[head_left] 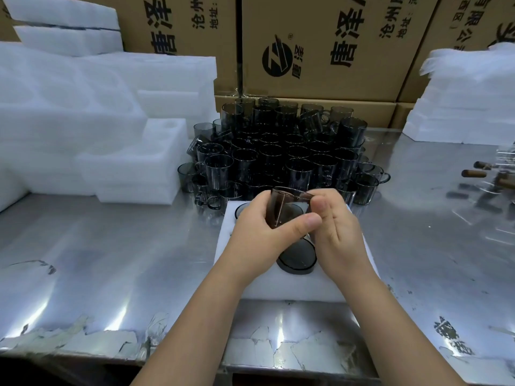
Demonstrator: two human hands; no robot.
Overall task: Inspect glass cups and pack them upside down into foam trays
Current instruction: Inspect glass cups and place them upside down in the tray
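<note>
Gripping smooth smoky glass cup (287,208), both hands, above white foam tray (292,288)

Quick headcount. Two hands, left grip (259,232) and right grip (340,232), holding one smoky held cup (284,210) between them. Directly under the grip there's one foam tray (292,291) with two cups showing: near cup (296,257) and corner cup (242,210). Behind the grip is the cup pile (278,157), dozens, I lost count. Beyond that, at least three cardboard boxes (320,51). Two foam stacks, left stack (69,107) and right stack (468,93). On the desk (111,246) far right of the grip, roughly three brown tubes (473,173).
</note>
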